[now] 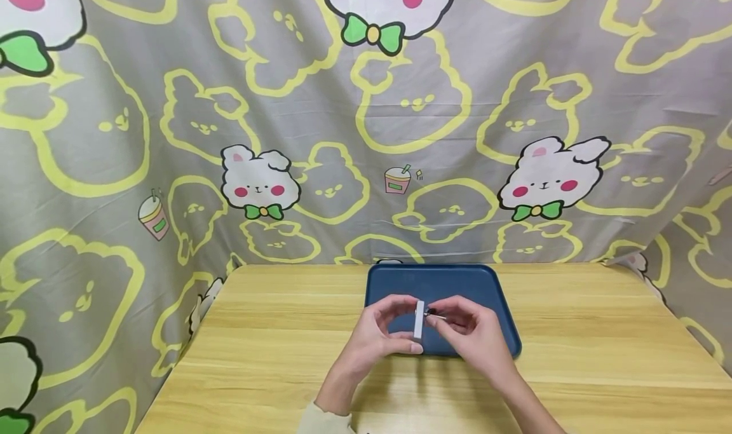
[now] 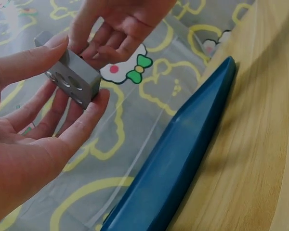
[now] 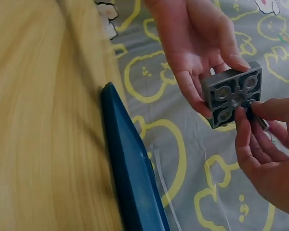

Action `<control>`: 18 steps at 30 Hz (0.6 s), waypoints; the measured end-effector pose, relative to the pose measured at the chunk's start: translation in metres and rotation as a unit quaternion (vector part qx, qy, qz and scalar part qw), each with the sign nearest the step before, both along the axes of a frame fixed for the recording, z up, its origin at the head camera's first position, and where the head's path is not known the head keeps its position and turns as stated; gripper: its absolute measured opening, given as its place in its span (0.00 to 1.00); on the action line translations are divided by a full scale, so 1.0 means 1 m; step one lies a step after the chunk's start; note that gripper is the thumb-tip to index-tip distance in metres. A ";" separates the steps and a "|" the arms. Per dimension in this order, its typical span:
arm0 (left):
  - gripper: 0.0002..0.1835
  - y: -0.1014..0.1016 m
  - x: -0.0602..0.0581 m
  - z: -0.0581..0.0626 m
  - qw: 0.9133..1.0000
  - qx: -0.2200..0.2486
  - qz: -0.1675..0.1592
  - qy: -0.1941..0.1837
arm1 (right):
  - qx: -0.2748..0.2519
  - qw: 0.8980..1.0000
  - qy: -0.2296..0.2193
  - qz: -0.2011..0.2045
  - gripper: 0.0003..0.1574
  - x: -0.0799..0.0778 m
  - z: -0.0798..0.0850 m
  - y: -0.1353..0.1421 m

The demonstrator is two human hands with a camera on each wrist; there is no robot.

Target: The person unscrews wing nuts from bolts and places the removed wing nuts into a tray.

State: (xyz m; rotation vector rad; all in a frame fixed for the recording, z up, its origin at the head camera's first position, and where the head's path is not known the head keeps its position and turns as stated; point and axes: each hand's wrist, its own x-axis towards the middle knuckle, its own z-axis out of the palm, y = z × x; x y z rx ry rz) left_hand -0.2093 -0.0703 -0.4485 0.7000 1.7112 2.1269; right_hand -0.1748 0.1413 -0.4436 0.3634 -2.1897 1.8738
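Note:
My left hand point(image 1: 380, 332) holds a square grey metal plate point(image 1: 419, 323) on edge, with the thumb below and the fingers above. The right wrist view shows the plate's face point(image 3: 236, 86), with a hole in each corner and one in the middle. My right hand point(image 1: 477, 332) pinches a small metal screw point(image 3: 266, 126) with a ridged shank and a dark part between thumb and fingers. Its fingertips are right at the lower part of the plate's holed face. In the left wrist view, the plate's other side point(image 2: 70, 82) shows several round holes.
Beneath the hands, a dark blue rectangular tray point(image 1: 446, 275) lies on the light wood table point(image 1: 274, 332), towards its far edge. A grey curtain point(image 1: 320, 122) with rabbit drawings hangs behind the table and along its sides.

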 end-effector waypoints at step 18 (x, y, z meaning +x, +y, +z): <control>0.36 -0.002 0.000 0.002 1.000 0.010 -0.005 -0.021 | 0.083 0.969 0.231 -0.015 0.25 -0.003 -0.003 -0.002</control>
